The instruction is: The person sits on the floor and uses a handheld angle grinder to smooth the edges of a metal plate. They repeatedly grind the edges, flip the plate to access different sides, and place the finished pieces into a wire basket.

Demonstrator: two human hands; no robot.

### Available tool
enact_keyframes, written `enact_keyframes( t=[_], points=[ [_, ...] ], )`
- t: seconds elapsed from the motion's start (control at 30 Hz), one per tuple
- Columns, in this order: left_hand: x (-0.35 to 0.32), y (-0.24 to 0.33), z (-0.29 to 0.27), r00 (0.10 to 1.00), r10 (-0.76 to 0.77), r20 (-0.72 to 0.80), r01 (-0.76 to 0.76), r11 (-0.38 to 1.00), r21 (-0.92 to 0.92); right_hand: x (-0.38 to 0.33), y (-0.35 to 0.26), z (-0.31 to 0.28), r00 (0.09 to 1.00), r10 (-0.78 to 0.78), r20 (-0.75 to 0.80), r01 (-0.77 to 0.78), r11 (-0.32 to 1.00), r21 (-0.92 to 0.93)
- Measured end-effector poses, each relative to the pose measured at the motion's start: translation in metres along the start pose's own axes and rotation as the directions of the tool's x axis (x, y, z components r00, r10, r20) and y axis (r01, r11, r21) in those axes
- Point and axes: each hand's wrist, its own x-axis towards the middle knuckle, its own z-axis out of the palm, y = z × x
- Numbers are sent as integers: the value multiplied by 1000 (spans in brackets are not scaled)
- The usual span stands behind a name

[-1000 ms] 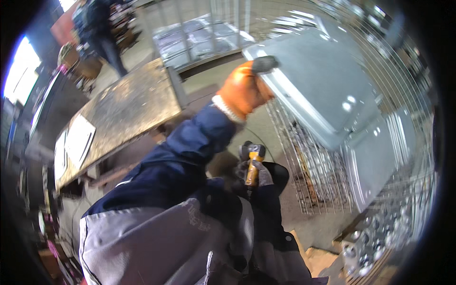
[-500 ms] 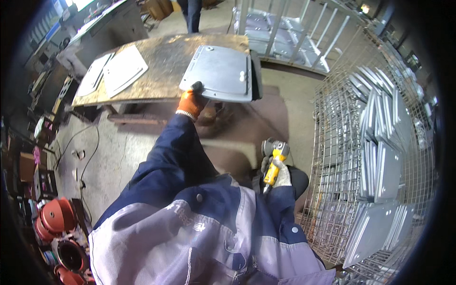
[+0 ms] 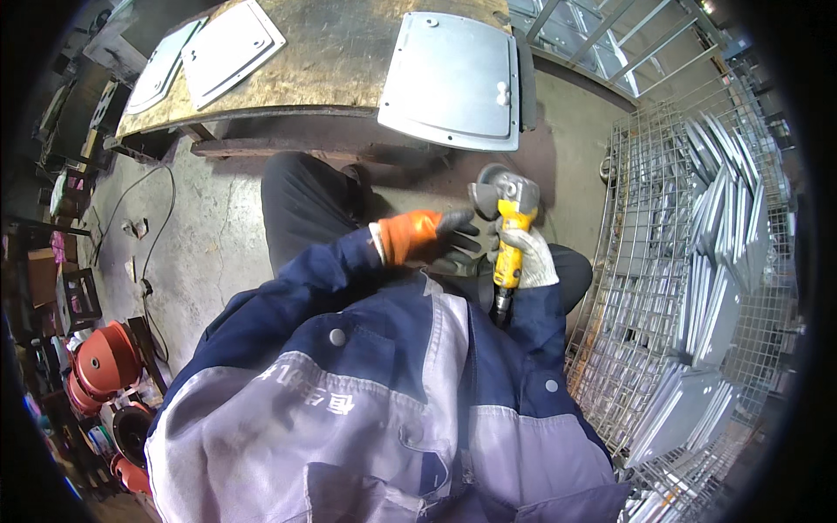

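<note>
At the far left, round red-orange pots [image 3: 105, 362] sit stacked on the floor beside dark clutter, and a thin black cable [image 3: 153, 253] trails over the grey concrete floor [image 3: 209, 235]. Above it, two pale grey metal panels with rounded corners [image 3: 209, 48] lie near the left end of the worn brown wooden tabletop [image 3: 340, 52]. Further right, a larger grey sheet-metal plate with a raised border [image 3: 453, 78] rests at the right end of the tabletop, its near edge hanging over the front edge.

Below the tabletop, the person in a navy and grey work jacket [image 3: 366, 392] holds both hands close together in front of the body. The left hand [image 3: 427, 240], in an orange and black glove, has its fingers spread loosely and stretched toward the tool, just beside it; whether it touches the tool cannot be told. The right hand [image 3: 527, 257], in a whitish glove, is clamped around the body of a yellow and grey angle grinder [image 3: 510, 222], whose disc end points up toward the overhanging plate without touching it.

At the right stands a grey wire-mesh cage [image 3: 645, 288] holding many more grey metal plates [image 3: 724, 218] leaning on edge.
</note>
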Motion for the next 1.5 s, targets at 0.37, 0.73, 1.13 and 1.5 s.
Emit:
enact_keyframes(
  t=[0.37,0.73,1.13,1.5],
  points=[
    [-42,24,6,871,453,-188,-488,838,-242,104,13,118,957,-182,226,225,957,-181],
    [-2,47,0,842,498,-208,-530,692,-491,148,-19,108,995,56,82,-14,899,-438],
    [111,32,53,943,248,-221,-273,958,-90,86,-77,1,969,23,-248,-93,956,-277],
    [18,14,1,842,433,-321,-530,775,-344,110,-11,101,988,77,130,-38,959,-282]
  ],
)
